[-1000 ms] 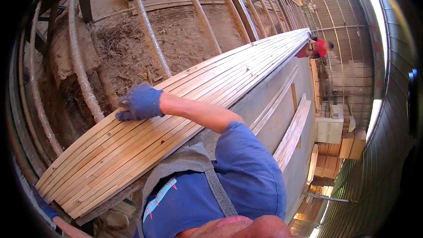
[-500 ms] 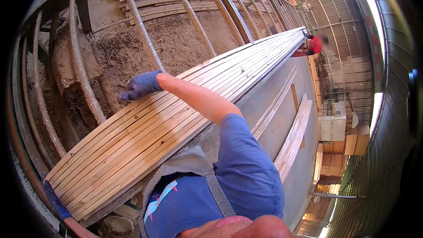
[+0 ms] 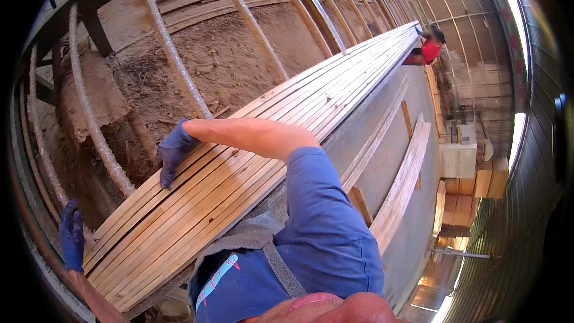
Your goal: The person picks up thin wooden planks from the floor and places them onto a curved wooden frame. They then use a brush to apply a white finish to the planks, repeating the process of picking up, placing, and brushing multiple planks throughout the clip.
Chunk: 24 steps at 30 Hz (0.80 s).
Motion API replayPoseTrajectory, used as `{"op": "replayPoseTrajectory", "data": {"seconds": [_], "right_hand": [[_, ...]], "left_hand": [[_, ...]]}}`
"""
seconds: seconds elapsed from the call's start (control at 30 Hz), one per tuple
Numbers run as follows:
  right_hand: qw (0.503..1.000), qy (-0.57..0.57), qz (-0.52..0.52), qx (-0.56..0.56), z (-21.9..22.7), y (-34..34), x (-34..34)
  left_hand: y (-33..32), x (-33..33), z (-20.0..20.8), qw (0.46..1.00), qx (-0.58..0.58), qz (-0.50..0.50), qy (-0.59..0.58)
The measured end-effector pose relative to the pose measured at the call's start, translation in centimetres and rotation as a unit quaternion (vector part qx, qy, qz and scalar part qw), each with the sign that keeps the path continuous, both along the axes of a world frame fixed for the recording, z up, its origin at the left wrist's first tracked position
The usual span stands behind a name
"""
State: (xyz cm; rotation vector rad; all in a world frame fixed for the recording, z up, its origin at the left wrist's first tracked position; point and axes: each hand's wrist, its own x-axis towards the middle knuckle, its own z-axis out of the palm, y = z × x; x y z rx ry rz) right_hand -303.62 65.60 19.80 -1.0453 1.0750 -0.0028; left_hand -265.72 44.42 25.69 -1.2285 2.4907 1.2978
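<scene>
Slats (image 3: 251, 143): long stack of thin wooden strips lying flat on a grey bench (image 3: 382, 137), running from the near end up to the far end; right hand (image 3: 173, 152), blue glove, lies on the outer edge of the stack, fingers curled down over the edge slat; looks like a loose hold on that one strip, not a full clamp; left hand (image 3: 72, 236), also gloved, is off the near end, low and to the side; whether it's touching a slat or closed, can't tell; half hidden at the frame edge.

Risks, my read: strips are long and thin; lifting one from this end only would let it sag and whip; edge slat could slide off the far side into the gap past the grip; neighbours may drag along and skew the stack.

Around: beyond the grip, curved metal bars (image 3: 173, 60) over a dirt floor (image 3: 227, 66); bars sit close to the stack edge, tight for anything swung outward; another person in red (image 3: 429, 51) at the far end of the slats; second slat pile (image 3: 400, 185) lower, on the body side.
</scene>
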Motion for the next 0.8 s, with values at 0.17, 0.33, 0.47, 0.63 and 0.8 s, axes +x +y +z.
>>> {"op": "replayPoseTrajectory", "data": {"seconds": [0.17,0.33,0.47,0.63,0.8], "right_hand": [[0.998,0.054,0.013,-0.039,2.2,-0.3,-0.4],[0.959,0.172,0.022,-0.223,7.3,-2.3,-1.6],[0.801,0.343,-0.012,-0.49,11.8,-2.9,-2.5],[0.656,0.451,-0.081,-0.6,14.0,-0.3,-5.1],[0.62,0.559,-0.094,-0.543,8.1,7.5,-9.2]], "left_hand": [[0.3,-5.7,-2.1,0.984,0.103,-0.142,-0.005],[-4.0,-3.3,-3.9,0.975,0.02,-0.223,-0.005],[-4.7,-10.7,7.0,0.983,-0.052,-0.154,-0.083],[-8.0,-8.5,7.1,0.954,-0.235,-0.185,0.019],[-6.7,-2.0,1.5,0.957,-0.256,-0.137,0.017]]}}
